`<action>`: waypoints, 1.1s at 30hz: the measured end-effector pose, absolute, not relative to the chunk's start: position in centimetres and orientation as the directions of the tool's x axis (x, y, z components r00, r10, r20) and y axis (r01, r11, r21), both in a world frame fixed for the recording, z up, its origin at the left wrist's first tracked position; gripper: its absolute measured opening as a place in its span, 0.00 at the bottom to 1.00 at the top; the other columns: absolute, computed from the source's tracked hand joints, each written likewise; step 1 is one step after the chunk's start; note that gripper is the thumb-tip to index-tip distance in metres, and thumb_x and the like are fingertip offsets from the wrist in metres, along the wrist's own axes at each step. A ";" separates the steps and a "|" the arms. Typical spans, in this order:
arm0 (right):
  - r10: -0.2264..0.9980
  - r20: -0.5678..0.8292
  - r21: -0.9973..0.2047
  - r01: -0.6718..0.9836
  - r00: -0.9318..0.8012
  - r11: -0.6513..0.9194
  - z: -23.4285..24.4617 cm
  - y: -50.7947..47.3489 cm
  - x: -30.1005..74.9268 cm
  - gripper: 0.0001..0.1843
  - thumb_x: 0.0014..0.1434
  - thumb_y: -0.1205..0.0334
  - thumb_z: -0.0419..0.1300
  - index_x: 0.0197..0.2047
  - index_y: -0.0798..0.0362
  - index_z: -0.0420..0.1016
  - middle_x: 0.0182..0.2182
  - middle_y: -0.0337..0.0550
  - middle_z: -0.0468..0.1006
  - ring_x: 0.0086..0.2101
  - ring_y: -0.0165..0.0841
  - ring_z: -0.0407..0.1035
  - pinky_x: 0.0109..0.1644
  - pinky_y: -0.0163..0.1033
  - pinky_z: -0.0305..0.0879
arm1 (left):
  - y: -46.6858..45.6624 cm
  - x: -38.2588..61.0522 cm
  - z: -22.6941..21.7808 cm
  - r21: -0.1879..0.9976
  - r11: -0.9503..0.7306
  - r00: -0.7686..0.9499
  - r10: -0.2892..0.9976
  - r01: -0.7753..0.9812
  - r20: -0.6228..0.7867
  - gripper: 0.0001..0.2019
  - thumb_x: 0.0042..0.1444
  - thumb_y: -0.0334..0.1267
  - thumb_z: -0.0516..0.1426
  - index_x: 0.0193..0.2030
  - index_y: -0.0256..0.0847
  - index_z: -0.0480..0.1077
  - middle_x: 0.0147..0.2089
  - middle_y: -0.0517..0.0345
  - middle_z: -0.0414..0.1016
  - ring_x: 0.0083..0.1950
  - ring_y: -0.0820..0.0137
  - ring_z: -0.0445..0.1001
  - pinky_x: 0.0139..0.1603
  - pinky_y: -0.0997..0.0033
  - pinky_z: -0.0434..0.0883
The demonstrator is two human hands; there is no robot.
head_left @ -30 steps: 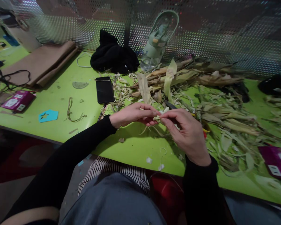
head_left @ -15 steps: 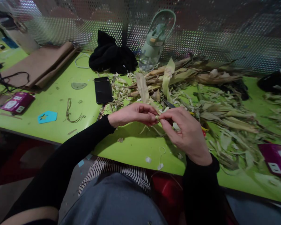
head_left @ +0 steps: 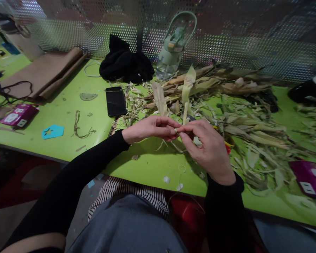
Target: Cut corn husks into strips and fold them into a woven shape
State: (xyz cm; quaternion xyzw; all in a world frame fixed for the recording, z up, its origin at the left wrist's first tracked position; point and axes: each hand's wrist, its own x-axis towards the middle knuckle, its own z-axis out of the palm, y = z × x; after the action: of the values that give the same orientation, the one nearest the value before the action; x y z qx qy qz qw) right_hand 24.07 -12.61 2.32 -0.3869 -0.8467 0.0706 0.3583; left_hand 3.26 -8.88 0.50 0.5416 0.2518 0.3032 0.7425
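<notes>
Fingertips of my left hand [head_left: 158,128] and my right hand [head_left: 205,146] meet over the green table, pinched on a small pale strip of corn husk [head_left: 176,130]. Most of that strip is hidden by the fingers. A light husk piece [head_left: 185,113] stands up just behind the fingertips; whether it joins the held strip I cannot tell. Thin shreds lie on the table beneath the hands. Behind my right hand, a tool with red and yellow handles [head_left: 228,147] is partly covered.
Dried corn husks [head_left: 252,128] and shreds spread across the right and back. A phone [head_left: 116,101], black cloth [head_left: 126,61] and green bottle [head_left: 171,52] stand or lie behind. Purple packs [head_left: 19,115], a blue paper piece [head_left: 52,131] and brown paper [head_left: 44,72] are at left.
The light husk piece now rises upright behind my fingertips. My right hand has turned very slightly, and the pinched bit shows less between the fingers.
</notes>
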 end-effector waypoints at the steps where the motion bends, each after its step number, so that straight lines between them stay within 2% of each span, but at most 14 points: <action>1: 0.711 0.547 -0.406 0.602 -0.442 0.687 2.4 -12.6 24.0 0.05 0.64 0.68 0.58 0.40 0.49 0.75 0.36 0.44 0.77 0.37 0.37 0.73 0.40 0.43 0.71 | -8.9 3.3 0.5 0.958 0.228 0.688 0.724 -0.173 -0.048 0.12 0.59 0.32 0.63 0.49 0.33 0.75 0.43 0.52 0.80 0.38 0.76 0.78 0.47 0.70 0.75; 6: 0.744 0.530 -0.488 0.571 -0.408 0.660 2.4 -12.7 24.2 0.06 0.63 0.70 0.59 0.39 0.48 0.72 0.35 0.41 0.76 0.32 0.33 0.71 0.37 0.41 0.69 | -9.1 3.2 0.6 0.954 0.255 0.692 0.718 -0.155 -0.079 0.12 0.57 0.32 0.65 0.47 0.33 0.74 0.44 0.52 0.80 0.41 0.75 0.79 0.47 0.70 0.76; 9: 0.755 0.517 -0.548 0.522 -0.404 0.654 2.1 -12.6 24.3 0.08 0.62 0.72 0.59 0.38 0.48 0.70 0.34 0.39 0.75 0.33 0.32 0.71 0.37 0.39 0.69 | -9.1 3.2 0.7 0.951 0.267 0.693 0.716 -0.158 -0.086 0.11 0.57 0.32 0.65 0.47 0.33 0.74 0.42 0.54 0.80 0.41 0.75 0.79 0.47 0.70 0.76; 14: 0.747 0.533 -0.546 0.513 -0.397 0.662 1.9 -12.5 24.2 0.09 0.60 0.73 0.59 0.37 0.48 0.70 0.34 0.38 0.76 0.32 0.31 0.72 0.37 0.38 0.68 | -9.1 3.2 0.8 0.950 0.266 0.686 0.722 -0.161 -0.086 0.10 0.58 0.32 0.64 0.46 0.33 0.74 0.40 0.55 0.80 0.39 0.77 0.78 0.46 0.71 0.75; 21: 0.837 0.395 -0.689 0.481 -0.378 0.542 1.9 -12.7 24.3 0.05 0.61 0.66 0.62 0.37 0.48 0.69 0.32 0.37 0.77 0.31 0.32 0.73 0.35 0.37 0.68 | -9.5 3.6 1.0 0.959 0.248 0.653 0.751 -0.139 -0.099 0.11 0.59 0.35 0.64 0.46 0.32 0.75 0.37 0.57 0.80 0.35 0.78 0.77 0.45 0.72 0.74; 24: 0.861 0.395 -0.703 0.497 -0.320 0.508 1.7 -12.7 24.1 0.05 0.61 0.64 0.62 0.35 0.49 0.69 0.32 0.39 0.78 0.31 0.32 0.73 0.35 0.39 0.69 | -9.5 3.7 0.9 0.960 0.248 0.632 0.767 -0.132 -0.111 0.10 0.61 0.35 0.62 0.45 0.31 0.75 0.35 0.58 0.79 0.33 0.79 0.76 0.44 0.72 0.74; 28: 0.882 0.401 -0.735 0.488 -0.246 0.470 1.3 -12.5 23.9 0.06 0.62 0.63 0.63 0.35 0.49 0.69 0.35 0.39 0.80 0.32 0.32 0.74 0.36 0.39 0.70 | -9.5 3.8 1.0 0.942 0.306 0.661 0.737 -0.140 -0.141 0.07 0.64 0.32 0.59 0.45 0.30 0.74 0.37 0.54 0.80 0.36 0.77 0.78 0.46 0.71 0.75; 33: 0.897 0.380 -0.780 0.443 -0.225 0.441 1.1 -12.3 24.0 0.06 0.61 0.61 0.64 0.38 0.49 0.71 0.35 0.40 0.80 0.33 0.33 0.75 0.37 0.40 0.73 | -9.6 3.9 0.9 0.915 0.352 0.647 0.748 -0.197 -0.148 0.10 0.62 0.27 0.59 0.50 0.30 0.72 0.38 0.53 0.81 0.39 0.75 0.80 0.51 0.65 0.76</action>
State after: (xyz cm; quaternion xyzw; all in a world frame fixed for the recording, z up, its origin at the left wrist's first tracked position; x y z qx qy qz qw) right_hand 23.99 -12.29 1.13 -0.4558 -0.7355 0.2676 0.4239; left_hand 3.87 -9.59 0.91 0.4794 0.2871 0.3067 0.7705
